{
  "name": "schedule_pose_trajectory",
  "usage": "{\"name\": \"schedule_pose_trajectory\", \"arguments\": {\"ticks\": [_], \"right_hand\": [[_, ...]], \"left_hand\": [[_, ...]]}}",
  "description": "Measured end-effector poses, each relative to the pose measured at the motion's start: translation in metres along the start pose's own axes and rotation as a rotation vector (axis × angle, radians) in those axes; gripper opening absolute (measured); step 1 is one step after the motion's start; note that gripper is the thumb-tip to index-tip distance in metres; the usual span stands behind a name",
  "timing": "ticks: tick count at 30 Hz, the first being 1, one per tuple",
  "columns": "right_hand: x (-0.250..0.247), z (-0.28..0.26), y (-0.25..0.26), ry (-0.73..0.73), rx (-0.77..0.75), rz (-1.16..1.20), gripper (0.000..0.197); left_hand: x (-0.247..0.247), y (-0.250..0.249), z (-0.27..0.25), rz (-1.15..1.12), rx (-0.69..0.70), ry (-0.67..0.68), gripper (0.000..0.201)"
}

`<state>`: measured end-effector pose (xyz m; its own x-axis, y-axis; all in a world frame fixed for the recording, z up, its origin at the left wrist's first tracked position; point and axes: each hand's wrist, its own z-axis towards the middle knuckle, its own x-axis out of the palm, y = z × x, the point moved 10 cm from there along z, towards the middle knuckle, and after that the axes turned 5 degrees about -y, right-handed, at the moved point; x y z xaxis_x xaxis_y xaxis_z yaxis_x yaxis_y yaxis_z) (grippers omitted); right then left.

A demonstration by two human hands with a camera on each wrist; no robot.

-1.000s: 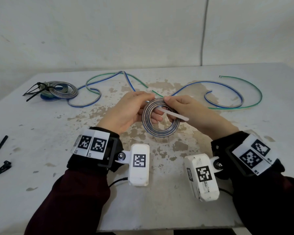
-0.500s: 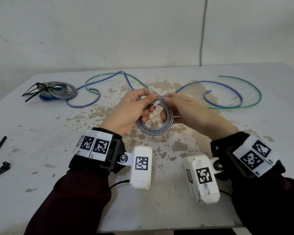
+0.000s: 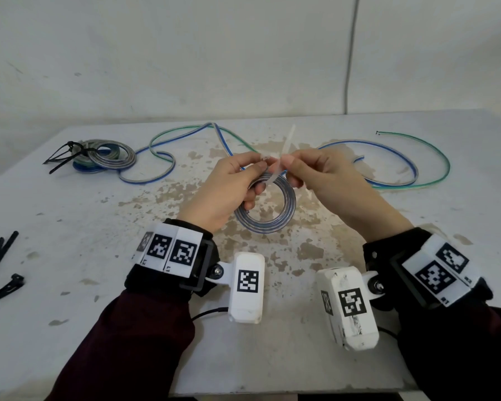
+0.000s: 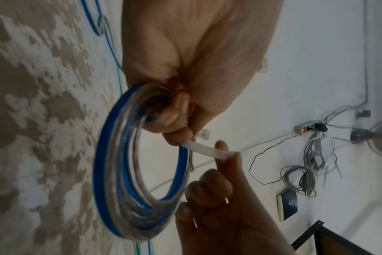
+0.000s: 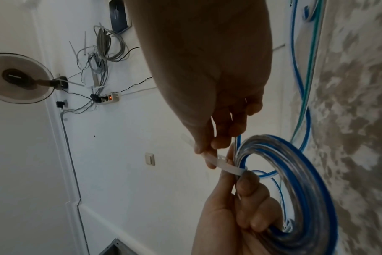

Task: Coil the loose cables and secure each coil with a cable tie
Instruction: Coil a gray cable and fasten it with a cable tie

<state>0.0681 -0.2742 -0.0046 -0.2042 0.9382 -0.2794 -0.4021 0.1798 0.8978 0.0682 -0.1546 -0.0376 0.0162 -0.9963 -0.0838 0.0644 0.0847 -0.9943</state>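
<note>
At the far left of the surface (image 3: 70,328), well apart from the coil (image 3: 268,211) in your hands, lie two black cable ties (image 3: 0,267). Behind them and closer to the coil rests a stack of finished coils (image 3: 106,154) with black ties sticking out at its left side. From there a loose blue and green cable (image 3: 168,166) runs along the surface behind the coil.

Your left hand (image 3: 223,195) holds the coil at its upper left part. The fingers go through the ring, and the thumb and forefinger pinch the head of the white cable tie (image 3: 281,160) on the coil's top. The coil itself is of clear and blue cable; it is lifted above the stained middle of the surface.

Your right hand (image 3: 327,180) is just to the right of the coil's top. Its grip is narrow: thumb and forefinger pinch the strap of the white tie, and the free tail points up and away from the coil.

Further right of the coil, more of the loose cable (image 3: 417,157) makes a wide curve on the surface.
</note>
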Motion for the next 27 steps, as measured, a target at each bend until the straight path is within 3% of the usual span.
{"name": "schedule_pose_trajectory", "arguments": {"ticks": [5,17,27], "right_hand": [[0.005,0.0,-0.012,0.018,0.112,0.062,0.043],[0.012,-0.002,-0.016,0.043,0.155,0.086,0.04],[0.008,-0.003,-0.014,0.002,0.154,0.116,0.04]], "left_hand": [[0.0,-0.009,-0.002,0.082,0.066,0.001,0.025],[-0.003,-0.014,-0.001,0.197,0.114,-0.026,0.022],[0.003,-0.023,-0.006,0.4,0.246,0.035,0.022]]}}
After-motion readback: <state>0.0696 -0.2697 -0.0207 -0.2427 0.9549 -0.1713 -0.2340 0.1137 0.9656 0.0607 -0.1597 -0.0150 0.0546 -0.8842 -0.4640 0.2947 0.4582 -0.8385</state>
